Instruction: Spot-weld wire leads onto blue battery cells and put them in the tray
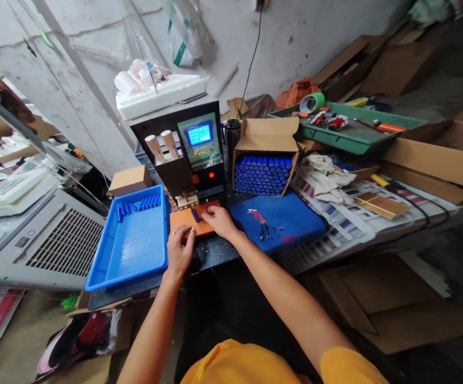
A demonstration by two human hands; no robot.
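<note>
My right hand [219, 220] rests on the orange pad [183, 218] under the spot welder [191, 154], fingers pinched on a small blue battery cell [195, 215]. My left hand [180, 248] is just in front of the pad, fingers curled and pinching a thin metal strip [193, 228] that is hard to make out. A blue tray [131, 240] to the left holds several blue cells along its far end. A cardboard box [265, 154] full of upright blue cells stands right of the welder.
A blue mat [295, 218] with red and black wires [261, 221] lies to the right. Behind it are a white rag [325, 173], a green tray of tools [351, 133], cardboard boxes and a black bottle [232, 141]. A grey vented unit [55, 240] sits far left.
</note>
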